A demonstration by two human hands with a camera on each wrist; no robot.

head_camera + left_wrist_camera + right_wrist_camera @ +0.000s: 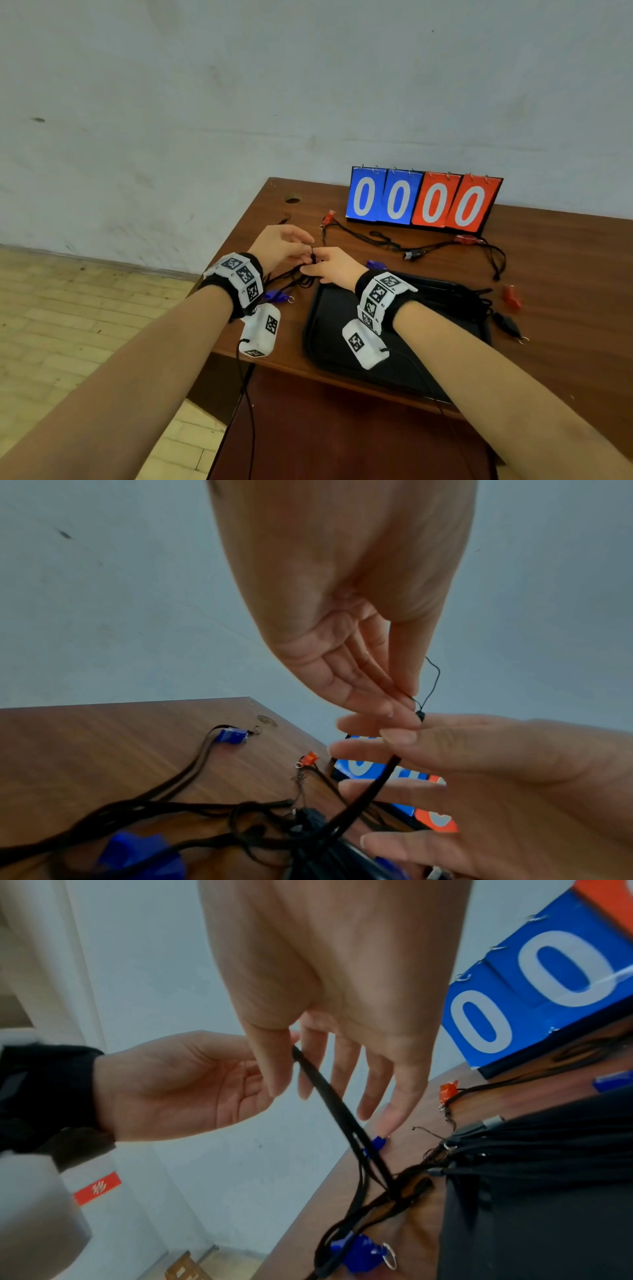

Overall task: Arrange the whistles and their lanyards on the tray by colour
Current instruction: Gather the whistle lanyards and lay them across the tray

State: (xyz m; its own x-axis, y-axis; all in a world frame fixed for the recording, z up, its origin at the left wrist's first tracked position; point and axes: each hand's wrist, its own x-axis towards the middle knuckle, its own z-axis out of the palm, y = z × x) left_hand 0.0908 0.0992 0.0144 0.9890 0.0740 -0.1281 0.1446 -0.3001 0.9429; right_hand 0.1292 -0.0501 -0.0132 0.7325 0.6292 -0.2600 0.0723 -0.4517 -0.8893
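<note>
Both hands meet above the table's left part on one black lanyard (301, 274). My left hand (306, 244) pinches the thin loop cord (432, 680) at its end. My right hand (313, 261) pinches the thick strap (371, 791) just below, the other fingers spread. The strap runs down into a tangle of lanyards (394, 1196) beside the black tray (330, 308). A blue whistle (277, 296) lies left of the tray and another (376, 264) at its far edge. Red whistles (329, 216) (466, 238) (512, 298) lie scattered on the table.
A flip scoreboard (423, 200) showing zeros stands at the back of the wooden table (565, 260). A bundle of black lanyards (548, 1153) lies across the tray's far side. A dark clip (508, 323) lies right of the tray. The table's left edge (233, 236) is close to my left hand.
</note>
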